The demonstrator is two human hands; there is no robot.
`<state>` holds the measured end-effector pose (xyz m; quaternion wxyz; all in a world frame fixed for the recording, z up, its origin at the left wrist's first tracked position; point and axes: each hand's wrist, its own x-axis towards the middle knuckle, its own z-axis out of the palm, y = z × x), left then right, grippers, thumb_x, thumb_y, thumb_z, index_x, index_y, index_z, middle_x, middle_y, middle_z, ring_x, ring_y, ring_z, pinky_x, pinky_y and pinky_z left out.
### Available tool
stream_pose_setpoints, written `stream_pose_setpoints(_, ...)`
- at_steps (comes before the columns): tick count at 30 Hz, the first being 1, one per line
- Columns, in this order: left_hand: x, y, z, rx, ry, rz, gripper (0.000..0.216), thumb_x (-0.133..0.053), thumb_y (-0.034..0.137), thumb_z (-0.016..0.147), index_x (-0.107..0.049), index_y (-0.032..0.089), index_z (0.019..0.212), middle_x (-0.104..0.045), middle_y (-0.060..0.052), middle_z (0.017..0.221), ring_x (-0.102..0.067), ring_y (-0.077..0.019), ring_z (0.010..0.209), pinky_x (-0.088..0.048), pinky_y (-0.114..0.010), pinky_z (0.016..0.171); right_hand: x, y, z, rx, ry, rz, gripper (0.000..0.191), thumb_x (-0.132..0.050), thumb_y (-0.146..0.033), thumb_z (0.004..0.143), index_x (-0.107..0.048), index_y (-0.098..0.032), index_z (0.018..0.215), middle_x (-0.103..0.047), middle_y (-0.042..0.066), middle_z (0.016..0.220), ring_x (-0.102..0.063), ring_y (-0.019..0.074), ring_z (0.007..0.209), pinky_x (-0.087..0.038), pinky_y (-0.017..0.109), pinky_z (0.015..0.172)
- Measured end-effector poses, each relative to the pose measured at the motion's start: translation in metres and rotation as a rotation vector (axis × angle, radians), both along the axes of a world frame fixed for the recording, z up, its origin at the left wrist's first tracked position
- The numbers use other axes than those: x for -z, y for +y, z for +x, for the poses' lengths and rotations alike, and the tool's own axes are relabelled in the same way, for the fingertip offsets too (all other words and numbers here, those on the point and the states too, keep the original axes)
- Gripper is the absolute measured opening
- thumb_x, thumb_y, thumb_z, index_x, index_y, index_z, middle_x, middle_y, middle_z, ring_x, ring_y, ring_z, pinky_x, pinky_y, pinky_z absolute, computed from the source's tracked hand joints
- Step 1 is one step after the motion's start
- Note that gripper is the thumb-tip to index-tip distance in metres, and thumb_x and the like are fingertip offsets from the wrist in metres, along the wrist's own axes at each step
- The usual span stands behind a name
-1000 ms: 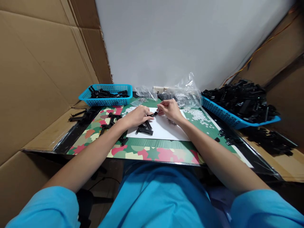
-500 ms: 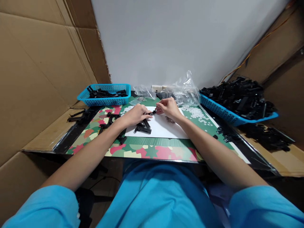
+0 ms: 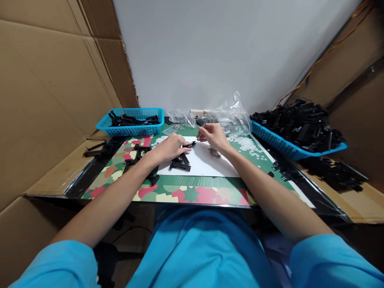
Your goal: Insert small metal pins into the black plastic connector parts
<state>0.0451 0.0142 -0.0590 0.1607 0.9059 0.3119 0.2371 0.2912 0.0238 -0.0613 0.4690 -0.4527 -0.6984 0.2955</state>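
My left hand is closed around a slim black plastic part, whose end pokes out past the thumb and forefinger. Just to its right, my right hand is held in a pinch, apart from the black part; whatever sits between those fingertips is too small to make out. Beneath both hands lies a sheet of white paper. More black parts rest on the paper below my left hand. A little heap of tiny brownish pieces lies under my right wrist.
A blue basket of black parts stands back left; a fuller blue basket stands right. Clear plastic bags lie at the back. White discs are scattered on the green mat. Black parts lie left of the paper.
My right fingers have drawn slightly away from the black part, leaving a gap. My left hand still grips it in nearly the same spot.
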Motion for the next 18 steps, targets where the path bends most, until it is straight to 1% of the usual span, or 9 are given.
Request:
stream_pose_setpoints(2,-0.001,-0.001,0.000,-0.018,0.001,0.018,0.023,-0.072,0.038,0.098,-0.086,0.025,0.110,-0.084,-0.011,0.102,-0.075,-0.0247,0.085,-0.053,-0.037,0.078,-0.011,-0.005,0.005,0.017,-0.090,0.061,0.049,-0.060,-0.059,0.105,-0.069,-0.018,0.079,-0.075,0.011,0.078,-0.070,0.0197,0.069,-0.060,0.033,0.068)
stream_pose_setpoints(4,-0.002,-0.002,0.000,-0.027,-0.005,0.039,0.023,-0.071,0.037,0.098,-0.086,0.025,0.112,-0.084,-0.010,0.105,-0.075,-0.0251,0.088,-0.053,-0.037,0.078,-0.024,-0.012,0.010,-0.028,-0.212,0.063,0.048,-0.056,-0.057,0.107,-0.070,-0.019,0.081,-0.067,0.006,0.068,-0.063,0.0171,0.061,-0.054,0.032,0.062)
stream_pose_setpoints(5,-0.003,-0.003,0.000,-0.027,-0.008,0.050,0.023,-0.070,0.036,0.098,-0.086,0.025,0.112,-0.084,-0.010,0.105,-0.075,-0.0247,0.087,-0.052,-0.036,0.077,-0.030,-0.018,0.012,-0.106,-0.278,0.019,0.048,-0.056,-0.057,0.107,-0.072,-0.019,0.083,-0.063,0.004,0.065,-0.058,0.0159,0.057,-0.050,0.031,0.058)
stream_pose_setpoints(7,-0.004,-0.004,0.000,-0.027,-0.010,0.070,0.023,-0.068,0.034,0.099,-0.086,0.025,0.111,-0.083,-0.009,0.101,-0.073,-0.0233,0.084,-0.051,-0.035,0.075,-0.042,-0.031,0.014,-0.358,-0.420,-0.128,0.044,-0.062,-0.058,0.104,-0.075,-0.019,0.087,-0.061,0.003,0.065,-0.052,0.0140,0.054,-0.042,0.030,0.053)
stream_pose_setpoints(9,-0.005,-0.005,0.000,-0.047,-0.011,0.093,0.022,-0.068,0.034,0.100,-0.086,0.025,0.109,-0.083,-0.009,0.097,-0.072,-0.0221,0.081,-0.049,-0.034,0.075,-0.050,-0.044,0.013,-0.616,-0.557,-0.241,0.042,-0.075,-0.061,0.094,-0.077,-0.020,0.086,-0.061,0.001,0.066,-0.048,0.0124,0.056,-0.036,0.028,0.053)
stream_pose_setpoints(11,-0.005,-0.006,0.001,-0.073,-0.004,0.112,0.022,-0.069,0.035,0.099,-0.085,0.023,0.109,-0.082,-0.009,0.097,-0.071,-0.0219,0.080,-0.048,-0.033,0.074,-0.053,-0.056,0.009,-0.774,-0.640,-0.273,0.042,-0.086,-0.061,0.084,-0.078,-0.020,0.083,-0.054,-0.003,0.062,-0.041,0.0106,0.055,-0.030,0.027,0.054)
stream_pose_setpoints(12,-0.005,-0.007,0.001,-0.080,0.005,0.118,0.023,-0.069,0.035,0.099,-0.085,0.023,0.110,-0.082,-0.009,0.098,-0.071,-0.0221,0.081,-0.048,-0.033,0.074,-0.052,-0.061,0.007,-0.816,-0.660,-0.276,0.043,-0.089,-0.061,0.080,-0.078,-0.019,0.084,-0.050,-0.005,0.060,-0.037,0.0099,0.055,-0.028,0.027,0.054)
stream_pose_setpoints(14,-0.006,-0.007,0.001,-0.084,0.029,0.123,0.024,-0.068,0.035,0.100,-0.085,0.022,0.111,-0.082,-0.009,0.100,-0.071,-0.0223,0.082,-0.047,-0.033,0.073,-0.049,-0.066,0.002,-0.859,-0.680,-0.281,0.046,-0.091,-0.060,0.077,-0.079,-0.017,0.089,-0.042,-0.007,0.059,-0.032,0.0094,0.055,-0.024,0.027,0.055)
stream_pose_setpoints(18,-0.008,-0.009,0.002,-0.079,0.055,0.108,0.027,-0.066,0.034,0.101,-0.083,0.020,0.117,-0.082,-0.010,0.105,-0.072,-0.0228,0.087,-0.048,-0.033,0.075,-0.043,-0.067,-0.002,-0.900,-0.692,-0.266,0.044,-0.086,-0.055,0.083,-0.081,-0.014,0.096,-0.041,-0.007,0.062,-0.032,0.0104,0.059,-0.023,0.027,0.057)
